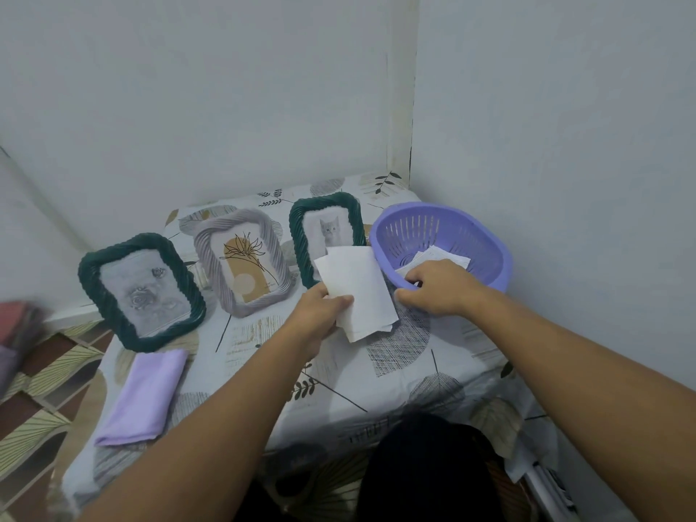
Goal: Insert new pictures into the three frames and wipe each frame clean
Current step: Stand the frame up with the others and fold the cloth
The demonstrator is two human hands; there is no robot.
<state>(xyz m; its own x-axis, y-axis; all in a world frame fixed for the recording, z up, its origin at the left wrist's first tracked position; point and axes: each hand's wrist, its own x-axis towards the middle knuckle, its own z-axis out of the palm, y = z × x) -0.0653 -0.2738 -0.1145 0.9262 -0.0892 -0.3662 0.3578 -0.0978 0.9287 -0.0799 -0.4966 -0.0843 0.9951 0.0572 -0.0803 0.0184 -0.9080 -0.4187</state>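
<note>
Three twisted-rim frames stand in a row at the back of the table: a dark green frame with a rose picture on the left, a grey frame with a flower drawing in the middle, and a dark green frame with a cat picture on the right. My left hand grips several white paper sheets in front of the cat frame, blank sides up. My right hand curls over the near rim of a purple basket, which holds more white sheets.
A folded lilac cloth lies near the table's front left. A leaf-patterned tablecloth covers the table, which fits into a wall corner at the back right. Patterned floor tiles show on the left.
</note>
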